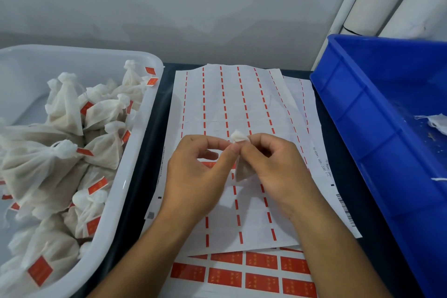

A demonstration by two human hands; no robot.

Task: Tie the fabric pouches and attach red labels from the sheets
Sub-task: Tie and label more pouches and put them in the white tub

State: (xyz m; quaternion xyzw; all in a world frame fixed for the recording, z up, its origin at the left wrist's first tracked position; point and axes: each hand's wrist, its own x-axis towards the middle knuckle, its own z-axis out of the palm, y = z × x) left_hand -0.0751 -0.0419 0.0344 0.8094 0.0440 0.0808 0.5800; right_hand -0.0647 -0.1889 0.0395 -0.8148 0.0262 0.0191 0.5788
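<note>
My left hand (193, 172) and right hand (275, 164) pinch one pouch (242, 164) over the sheets (242, 104), between the white tub (135, 152) and blue crate (358, 128); edge print unreadable.

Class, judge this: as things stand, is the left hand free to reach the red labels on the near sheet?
Probably not yet: the left hand pinches the pouch, though nothing covers the red labels.
</note>
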